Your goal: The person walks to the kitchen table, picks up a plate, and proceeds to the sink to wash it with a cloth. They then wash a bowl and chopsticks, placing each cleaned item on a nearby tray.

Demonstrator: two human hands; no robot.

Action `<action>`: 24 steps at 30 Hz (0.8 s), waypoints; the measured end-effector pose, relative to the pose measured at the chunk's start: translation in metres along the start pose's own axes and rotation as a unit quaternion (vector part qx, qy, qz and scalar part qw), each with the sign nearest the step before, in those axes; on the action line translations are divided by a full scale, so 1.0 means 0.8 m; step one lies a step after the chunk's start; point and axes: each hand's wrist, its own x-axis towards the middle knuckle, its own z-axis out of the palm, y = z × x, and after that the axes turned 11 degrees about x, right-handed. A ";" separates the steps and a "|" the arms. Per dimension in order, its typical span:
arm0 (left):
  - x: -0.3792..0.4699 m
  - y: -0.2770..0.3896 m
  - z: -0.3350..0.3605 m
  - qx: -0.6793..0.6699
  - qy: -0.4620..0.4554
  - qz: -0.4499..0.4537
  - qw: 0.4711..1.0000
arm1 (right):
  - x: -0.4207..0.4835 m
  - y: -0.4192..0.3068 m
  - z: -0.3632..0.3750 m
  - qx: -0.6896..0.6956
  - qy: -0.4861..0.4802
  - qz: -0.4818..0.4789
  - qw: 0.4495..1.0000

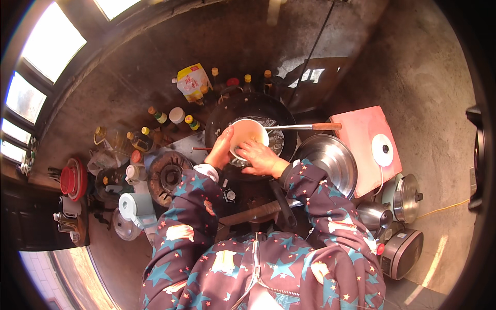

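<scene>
A white bowl (248, 130) is tilted over a black wok (221, 106), gripped at its left side by my left hand (221, 149). The fingers of my right hand (261, 157) reach into the bowl's mouth, beside some small pale food that is hard to make out. A metal utensil with a wooden handle (326, 126) lies across the wok's right rim; its far end is hidden behind the bowl. Shiny, crinkled-looking material or liquid (277, 141) shows in the wok's bottom.
A steel basin (333, 162) stands right of the wok, near a pink box (364, 155). At left are a gas burner (169, 176), a pale blue pitcher (135, 207) and several bottles. Seasoning bottles and a yellow-white pouch (192, 83) stand behind the wok.
</scene>
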 end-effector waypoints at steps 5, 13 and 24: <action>-0.008 0.022 0.023 0.071 0.030 0.015 0.997 | 0.018 0.015 0.000 -0.026 0.076 -0.033 0.996; -0.011 0.034 0.016 0.156 0.114 -0.011 0.981 | 0.013 0.020 0.004 -0.007 0.074 -0.066 0.995; 0.004 -0.023 0.025 0.416 0.314 0.153 0.840 | 0.003 0.012 0.040 0.161 0.074 0.046 0.983</action>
